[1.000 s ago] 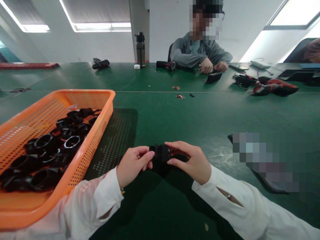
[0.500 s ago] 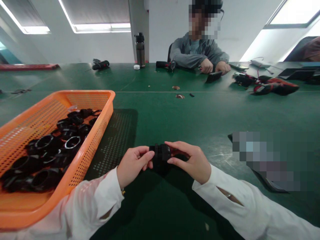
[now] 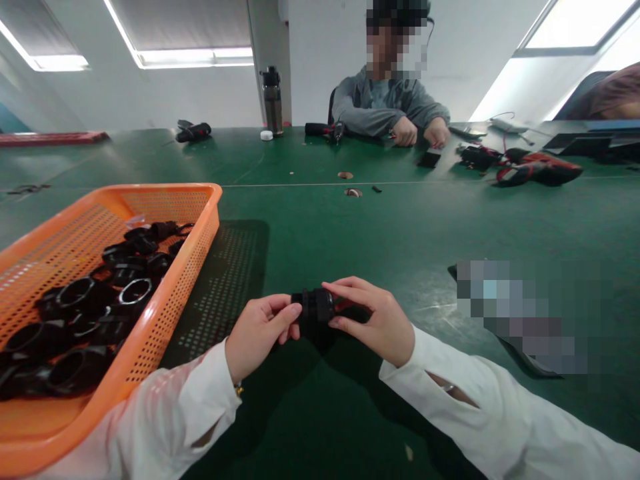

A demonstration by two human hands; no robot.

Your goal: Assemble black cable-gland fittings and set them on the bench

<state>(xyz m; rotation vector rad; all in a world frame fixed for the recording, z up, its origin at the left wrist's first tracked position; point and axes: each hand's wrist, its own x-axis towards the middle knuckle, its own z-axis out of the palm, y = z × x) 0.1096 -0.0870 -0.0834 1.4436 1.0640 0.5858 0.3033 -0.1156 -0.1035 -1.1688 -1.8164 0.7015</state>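
Between my two hands, just above the green table (image 3: 320, 233), is a black cylindrical fitting (image 3: 314, 307) with raised rings, lying sideways. My left hand (image 3: 261, 328) pinches its left end between thumb and fingers. At the right end, the thumb and fingertips of my right hand (image 3: 376, 320) grip the wider, ridged part from above and below. An orange perforated basket (image 3: 200, 230) stands to the left of my left hand. Inside lie several black ring-shaped and tubular parts (image 3: 80, 313), some with shiny rims.
A blurred-out flat object (image 3: 520, 320) lies right of my right hand. Across the table a person (image 3: 385, 110) in grey handles a small dark object (image 3: 430, 157). Further back are a bottle (image 3: 273, 103), a power tool (image 3: 325, 131), and a red-black bundle (image 3: 540, 168). Holes (image 3: 353, 193) pierce the tabletop.
The whole view has shifted slightly, so things appear a little further left. My hands keep the same grip on the fitting. The person opposite has tilted the dark object.
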